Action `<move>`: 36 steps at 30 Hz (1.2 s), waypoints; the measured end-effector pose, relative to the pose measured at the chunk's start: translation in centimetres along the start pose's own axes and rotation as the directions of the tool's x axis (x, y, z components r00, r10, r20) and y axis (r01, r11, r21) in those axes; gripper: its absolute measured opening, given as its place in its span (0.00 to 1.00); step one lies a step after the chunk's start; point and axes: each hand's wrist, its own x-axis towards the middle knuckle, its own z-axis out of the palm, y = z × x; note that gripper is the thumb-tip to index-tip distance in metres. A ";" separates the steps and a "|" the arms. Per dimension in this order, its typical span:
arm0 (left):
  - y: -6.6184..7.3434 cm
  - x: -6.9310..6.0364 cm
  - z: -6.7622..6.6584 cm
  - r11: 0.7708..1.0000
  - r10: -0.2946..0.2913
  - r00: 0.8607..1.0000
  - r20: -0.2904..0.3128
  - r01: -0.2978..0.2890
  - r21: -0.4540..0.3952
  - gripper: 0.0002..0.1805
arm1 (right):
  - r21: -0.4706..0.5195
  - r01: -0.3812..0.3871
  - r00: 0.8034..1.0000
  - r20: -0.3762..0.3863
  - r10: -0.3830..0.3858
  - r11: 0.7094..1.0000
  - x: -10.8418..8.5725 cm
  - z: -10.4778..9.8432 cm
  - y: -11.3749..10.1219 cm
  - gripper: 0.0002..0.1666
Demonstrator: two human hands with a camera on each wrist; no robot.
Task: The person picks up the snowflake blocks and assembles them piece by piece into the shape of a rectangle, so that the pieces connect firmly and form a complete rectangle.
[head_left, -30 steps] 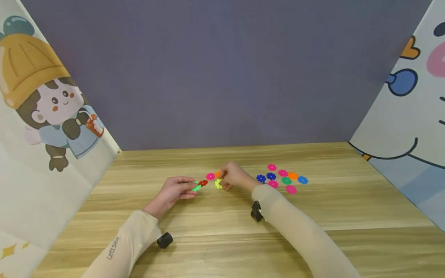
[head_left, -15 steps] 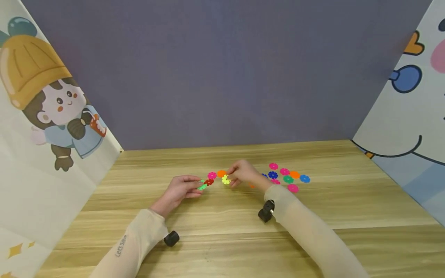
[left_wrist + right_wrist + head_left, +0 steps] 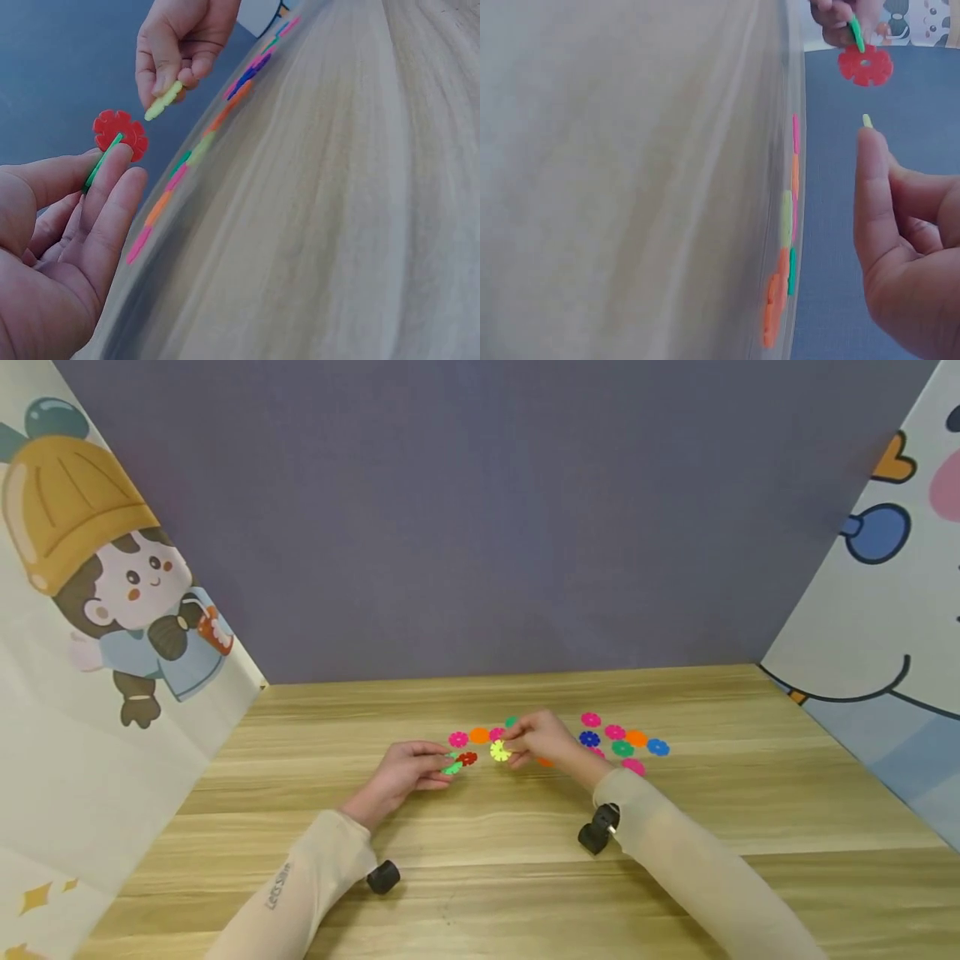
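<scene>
Reaches in with cream sleeves (image 3: pixel 693 860) and black wrist devices (image 3: pixel 383 877), over the near stretch of a wood-grain table (image 3: pixel 480 902) with wide room between and outside the forearms. Pinches a green disc (image 3: pixel 857 34) in the left hand (image 3: pixel 401 772), raised above the wood and crossed with a red disc (image 3: pixel 114 124), meeting near its middle. Grips a yellow disc (image 3: pixel 163 102) between thumb and fingers of the right hand (image 3: pixel 551 742), near the red disc but with a narrow open gap in between. Turns the red disc's notched face to both wrist cameras; shows the green disc and yellow disc edge-on in the left wrist view, both slanting up to the right, with the yellow rim aimed toward the red disc. Has loose discs beyond, lying flat: an orange disc (image 3: pixel 478 736) in a row, then a navy disc (image 3: pixel 589 739) and a blue disc (image 3: pixel 657 747) in a cluster rightward, all well inside the side edges. Ends at a straight back edge against a plain grey-blue wall (image 3: pixel 487 527), flanked by a left cartoon panel (image 3: pixel 112 560) and a right cartoon panel (image 3: pixel 862 618).
</scene>
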 end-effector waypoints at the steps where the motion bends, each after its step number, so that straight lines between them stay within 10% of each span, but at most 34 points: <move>1: 0.0 0.0 0.1 1.000 0.002 1.000 0.007 -0.002 0.002 0.17 | 0.013 0.001 1.000 0.005 -0.001 1.000 -0.1 0.0 0.1 0.10; 36: -1.9 0.2 1.3 1.000 -0.005 0.998 0.065 0.005 -0.007 0.15 | 0.019 -0.032 0.992 0.124 0.029 0.999 -1.1 1.2 0.8 0.10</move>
